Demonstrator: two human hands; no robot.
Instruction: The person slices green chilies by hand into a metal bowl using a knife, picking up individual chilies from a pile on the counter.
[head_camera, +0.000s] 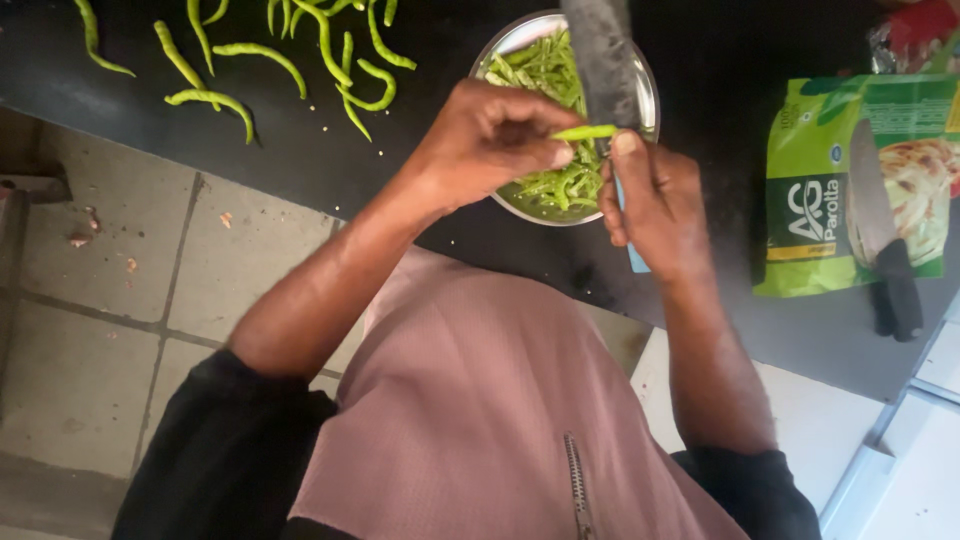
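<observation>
Surface: black counter (300, 160), tiled floor (110, 300) | left hand (490, 135) pinches green chilli (585, 132) | right hand (650, 205) grips knife (605, 60) over steel bowl (510, 38)

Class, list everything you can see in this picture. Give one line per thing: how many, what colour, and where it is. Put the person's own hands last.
Whole chillies: about a dozen, green, loose on the counter, upper left.
Bowl: one, metal, on the counter under the hands.
Cut chillies: many, green, in the bowl.
Held chilli: one, green, between the hands against the blade.
Knife: one, dark grey blade, over the bowl.
Packet: one, green, on the counter at right.
Second knife: one, grey blade, black handle, lying on the packet.
Counter: one, black, across the top.
Floor: grey tiles, lower left.
Left hand: pinches the held chilli.
Right hand: grips the knife.
</observation>
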